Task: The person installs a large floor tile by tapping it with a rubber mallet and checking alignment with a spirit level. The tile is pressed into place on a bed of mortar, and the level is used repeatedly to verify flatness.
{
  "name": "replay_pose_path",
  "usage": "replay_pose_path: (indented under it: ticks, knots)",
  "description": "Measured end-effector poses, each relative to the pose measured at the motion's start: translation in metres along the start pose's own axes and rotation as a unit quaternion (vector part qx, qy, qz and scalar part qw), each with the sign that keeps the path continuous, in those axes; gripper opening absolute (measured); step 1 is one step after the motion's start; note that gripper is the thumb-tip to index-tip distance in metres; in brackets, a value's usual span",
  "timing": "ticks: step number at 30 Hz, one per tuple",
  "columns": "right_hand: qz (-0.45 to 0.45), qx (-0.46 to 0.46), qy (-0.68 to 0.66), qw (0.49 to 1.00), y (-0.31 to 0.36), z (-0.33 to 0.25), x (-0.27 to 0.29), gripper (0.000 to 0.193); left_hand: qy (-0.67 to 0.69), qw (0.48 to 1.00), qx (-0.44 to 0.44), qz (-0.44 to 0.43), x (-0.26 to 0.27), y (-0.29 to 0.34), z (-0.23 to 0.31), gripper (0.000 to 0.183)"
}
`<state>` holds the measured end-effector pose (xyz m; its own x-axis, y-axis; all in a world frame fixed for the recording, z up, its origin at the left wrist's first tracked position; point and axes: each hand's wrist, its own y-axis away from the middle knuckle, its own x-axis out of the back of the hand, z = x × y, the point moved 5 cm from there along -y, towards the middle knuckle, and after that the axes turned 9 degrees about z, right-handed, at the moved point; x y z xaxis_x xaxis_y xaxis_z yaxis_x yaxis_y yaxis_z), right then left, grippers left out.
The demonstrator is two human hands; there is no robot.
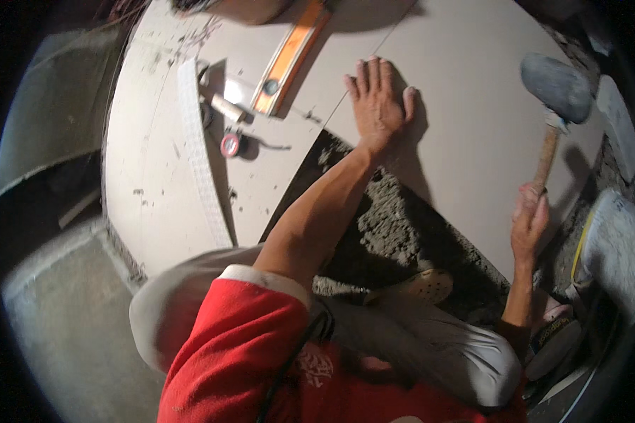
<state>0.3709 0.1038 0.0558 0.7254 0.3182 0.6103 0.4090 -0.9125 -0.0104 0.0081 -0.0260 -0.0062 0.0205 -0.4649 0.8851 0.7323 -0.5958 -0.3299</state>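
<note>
Presses left hand [378, 111] palm-down at 1 o'clock onto large beige tile [473, 148], with fingers partly spread and nothing gripped. Wraps right hand [530, 211] firmly around wooden handle of mallet [557, 88] at 3 o'clock, with head up toward 2 o'clock; looks raised clear of the tile, going by the offset shadow.

Reads as the tile-seating step: steadying by palm, tapping by mallet. Likely calls next for a controlled, flat-faced tap well away from the spread fingers, then perhaps a check with orange spirit level [289, 60] at 12 o'clock.

Find tile spanning 12 to 3 o'clock, meeting neighbouring tile along a thin seam near 12, and bordering mortar bed [388, 225] just off centre toward 3. Can't tell how evenly supported underneath.

Materials: smooth, pale, flat tile with straight edges; grey mortar, crumbly and lumpy; mallet head dark grey, rounded like a barrel, probably rubber, with pale wrapping at the neck. At 10 o'clock, long thin white strip [199, 141], next to squat black tape roll [231, 144] with red ring. Dark smudges over the left-side tiles.
</note>
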Motion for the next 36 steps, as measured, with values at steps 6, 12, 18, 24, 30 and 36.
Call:
replay_pose_path:
  ticks: [6, 12, 18, 24, 30, 36]
  knots:
    - [0.138, 0.114, -0.217, 0.960, 0.021, 0.006, 0.018, 0.037, 0.027, 0.997, -0.002, 0.065, 0.003, 0.011, -0.004, 0.070]
    - [-0.123, 0.160, 0.191, 0.961, 0.040, 0.018, 0.001, 0.034, 0.011, 0.999, 0.001, 0.050, 0.001, 0.006, -0.004, 0.068]
    - [0.004, 0.184, 0.041, 0.982, 0.023, 0.041, 0.035, 0.031, 0.041, 0.997, 0.012, 0.061, 0.001, 0.008, -0.004, 0.066]
    - [-0.102, 0.171, 0.249, 0.948, 0.055, 0.047, 0.015, 0.031, 0.014, 0.999, 0.009, 0.035, -0.002, 0.005, -0.005, 0.066]
    - [0.009, 0.063, -0.014, 0.998, 0.044, 0.030, 0.051, 0.034, 0.002, 0.998, -0.001, 0.062, -0.001, 0.006, -0.004, 0.067]
    - [-0.080, 0.218, 0.222, 0.947, 0.079, 0.059, 0.033, 0.038, 0.034, 0.998, 0.000, 0.059, -0.004, 0.008, -0.005, 0.073]
